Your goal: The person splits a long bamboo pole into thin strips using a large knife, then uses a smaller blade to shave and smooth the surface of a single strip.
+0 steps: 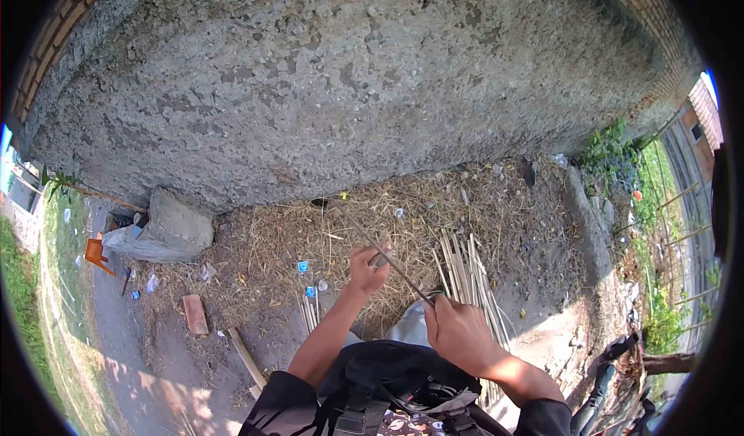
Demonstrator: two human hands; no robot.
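Observation:
A long thin bamboo strip (pixel 403 273) runs slantwise in front of me, its far end out toward the wall and its near end at my right hand. Partway along it, the fingers of my left hand (pixel 369 270) are closed around the strip. My right hand (pixel 465 332) is a fist at the near end. A small dark edge shows beside its thumb, too little to name. Just beyond my right hand lies a bundle of pale split bamboo strips (pixel 469 269) on the ground. More strips (pixel 308 312) lie to the left of my left forearm.
A rough grey wall (pixel 349 87) rises ahead. Dry shavings (pixel 271 234) cover the ground below it. At left are a concrete block (pixel 180 227), an orange plastic piece (pixel 96 255), a brick (pixel 195 314) and a wooden stick (pixel 246 358). A low kerb (pixel 587 219) and plants (pixel 608 153) stand right.

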